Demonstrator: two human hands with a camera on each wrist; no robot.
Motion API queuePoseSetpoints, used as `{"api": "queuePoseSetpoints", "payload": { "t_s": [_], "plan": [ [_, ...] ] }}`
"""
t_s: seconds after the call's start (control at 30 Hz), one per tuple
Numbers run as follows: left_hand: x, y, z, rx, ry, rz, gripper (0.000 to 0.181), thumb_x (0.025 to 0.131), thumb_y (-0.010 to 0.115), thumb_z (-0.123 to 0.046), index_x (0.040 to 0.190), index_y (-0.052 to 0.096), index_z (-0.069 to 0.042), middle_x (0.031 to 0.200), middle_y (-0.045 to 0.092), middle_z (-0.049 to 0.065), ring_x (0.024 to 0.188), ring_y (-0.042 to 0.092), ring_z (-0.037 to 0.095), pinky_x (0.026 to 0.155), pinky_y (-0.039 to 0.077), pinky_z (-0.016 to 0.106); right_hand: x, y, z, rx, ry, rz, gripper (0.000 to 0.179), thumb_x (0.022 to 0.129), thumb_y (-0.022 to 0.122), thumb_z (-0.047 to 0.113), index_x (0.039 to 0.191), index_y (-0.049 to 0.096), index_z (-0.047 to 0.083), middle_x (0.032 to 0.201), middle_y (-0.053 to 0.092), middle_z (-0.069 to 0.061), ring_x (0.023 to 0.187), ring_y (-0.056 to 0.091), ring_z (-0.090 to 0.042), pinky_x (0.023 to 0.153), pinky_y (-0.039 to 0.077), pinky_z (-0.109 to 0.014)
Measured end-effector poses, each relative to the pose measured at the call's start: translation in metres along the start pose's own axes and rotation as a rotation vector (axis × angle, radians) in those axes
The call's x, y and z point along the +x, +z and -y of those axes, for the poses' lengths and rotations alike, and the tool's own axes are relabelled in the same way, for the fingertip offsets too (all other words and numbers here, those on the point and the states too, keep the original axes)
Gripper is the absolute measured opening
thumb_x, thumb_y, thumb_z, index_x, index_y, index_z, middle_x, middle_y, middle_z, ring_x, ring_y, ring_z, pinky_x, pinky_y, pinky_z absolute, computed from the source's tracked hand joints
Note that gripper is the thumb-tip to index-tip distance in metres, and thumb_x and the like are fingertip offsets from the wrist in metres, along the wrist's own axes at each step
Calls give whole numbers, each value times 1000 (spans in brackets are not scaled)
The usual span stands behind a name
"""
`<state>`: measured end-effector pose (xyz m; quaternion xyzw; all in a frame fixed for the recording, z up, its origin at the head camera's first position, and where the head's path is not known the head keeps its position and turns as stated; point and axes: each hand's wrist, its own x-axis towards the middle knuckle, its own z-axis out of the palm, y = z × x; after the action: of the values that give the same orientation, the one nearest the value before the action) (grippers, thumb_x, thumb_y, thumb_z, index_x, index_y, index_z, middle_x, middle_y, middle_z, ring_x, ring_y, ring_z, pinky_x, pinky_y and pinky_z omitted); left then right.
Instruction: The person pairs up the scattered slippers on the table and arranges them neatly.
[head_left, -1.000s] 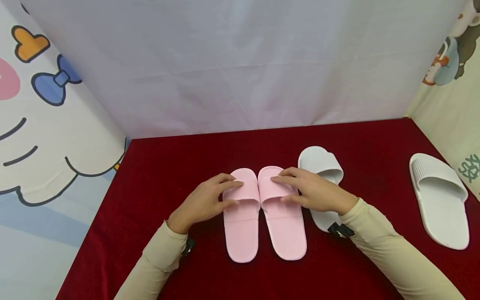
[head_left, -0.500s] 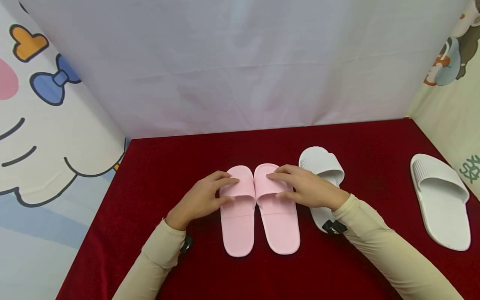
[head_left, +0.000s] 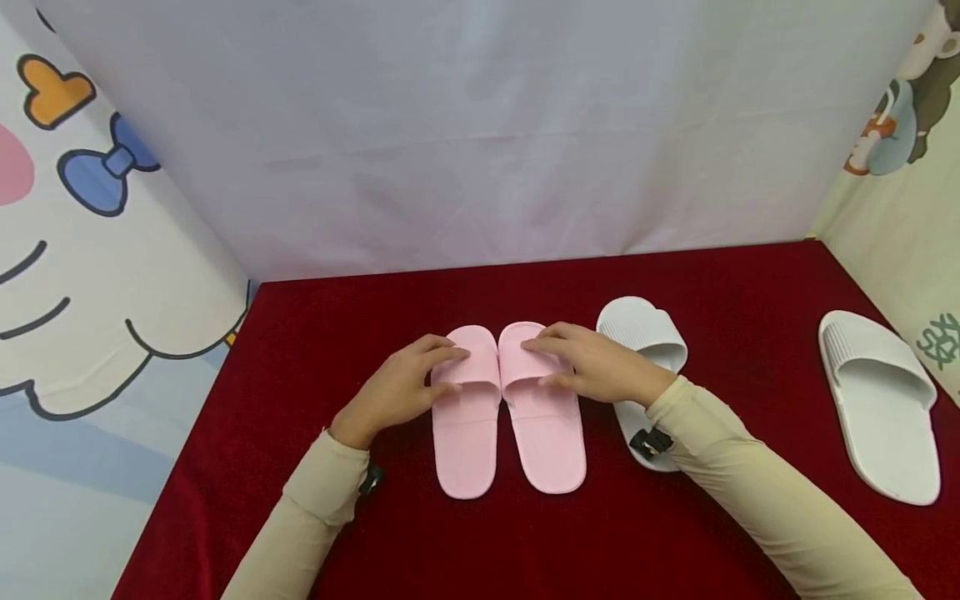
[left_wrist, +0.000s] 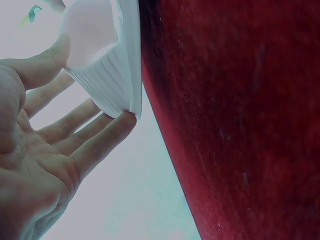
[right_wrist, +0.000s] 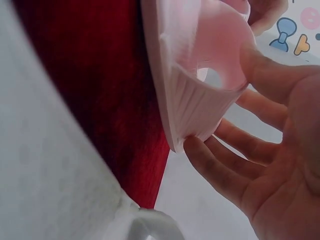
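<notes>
Two pink slippers lie side by side on the red cloth, toes pointing away and inner edges touching. My left hand (head_left: 397, 383) holds the left pink slipper (head_left: 466, 454) at its ribbed strap, thumb by the strap's rear edge and fingers further forward. On the right pink slipper (head_left: 549, 454), my right hand (head_left: 600, 362) does the same from the outer side. The left wrist view shows fingertips at the toe end of the washed-out slipper (left_wrist: 107, 72). In the right wrist view, the thumb meets the strap (right_wrist: 200, 105) while a finger touches the toe edge.
A white slipper (head_left: 637, 323) lies just right of the pink pair, partly under my right wrist. Another white slipper (head_left: 892, 417) is at the far right. Red cloth (head_left: 420, 292) covers the table, with a pale curtain (head_left: 480, 142) behind and printed sheets at both sides.
Both hands and the pink slippers have slid together to the left and slightly away from me. The white slippers have stayed in place.
</notes>
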<state>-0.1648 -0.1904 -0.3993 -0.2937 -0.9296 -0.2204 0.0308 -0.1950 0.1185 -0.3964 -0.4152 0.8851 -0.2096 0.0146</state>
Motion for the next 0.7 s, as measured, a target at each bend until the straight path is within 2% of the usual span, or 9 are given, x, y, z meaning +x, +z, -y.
{"api": "queuePoseSetpoints", "payload": {
  "t_s": [0.3, 0.57, 0.7],
  "plan": [
    [6, -2, 8, -37, -56, 16, 43, 86, 77, -18, 128, 67, -12, 128, 62, 12, 117, 63, 28, 99, 52, 44, 11, 0, -2, 13, 26, 4, 49, 90, 72, 23, 136, 61, 10, 130, 61, -16, 118, 61, -28, 101, 50, -44],
    [12, -3, 16, -60, -74, 23, 43, 87, 77, -16, 128, 66, -11, 130, 61, 14, 121, 60, 30, 103, 49, 46, 21, 1, -5, 28, 63, 22, 50, 90, 73, 22, 137, 60, 11, 130, 61, -16, 119, 60, -29, 102, 49, -45],
    [13, -2, 20, -101, -98, 30, 44, 87, 77, -14, 129, 66, -10, 130, 61, 14, 121, 60, 30, 103, 49, 46, 25, 3, -7, 29, 80, 36, 50, 90, 73, 22, 137, 60, 12, 131, 61, -16, 121, 59, -29, 103, 48, -45]
  ]
}}
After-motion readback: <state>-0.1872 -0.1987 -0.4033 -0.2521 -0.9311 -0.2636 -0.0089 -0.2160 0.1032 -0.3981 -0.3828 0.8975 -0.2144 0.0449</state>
